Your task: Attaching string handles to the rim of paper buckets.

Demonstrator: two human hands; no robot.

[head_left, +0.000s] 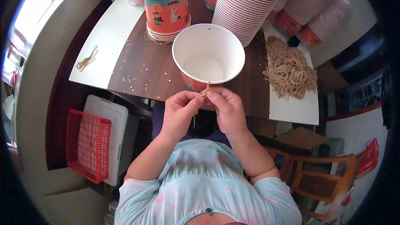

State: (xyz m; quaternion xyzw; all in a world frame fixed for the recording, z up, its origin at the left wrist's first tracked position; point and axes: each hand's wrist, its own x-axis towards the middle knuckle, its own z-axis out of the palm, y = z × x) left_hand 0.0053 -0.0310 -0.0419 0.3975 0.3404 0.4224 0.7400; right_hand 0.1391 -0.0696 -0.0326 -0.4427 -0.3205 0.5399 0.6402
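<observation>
A large paper bucket (208, 43), white inside and orange-red outside, stands at the table's near edge with its mouth up. A small dark hole shows near its far rim. Right at the near rim, my left hand (181, 110) and my right hand (228, 107) meet, fingertips pinched on a thin tan cord (208, 86). One end of the cord pokes up against the rim, and a pale strand hangs below the left fingers. How the cord joins the bucket is hidden by my fingers.
A pile of tan cords (289, 68) lies on the right white panel; a few looped cords (87, 59) lie on the left one. Behind stand upturned buckets (167, 14), a tall bucket stack (246, 10) and wrapped stacks (306, 10). Red crate (104, 150) at left, wooden chair (318, 179) at right.
</observation>
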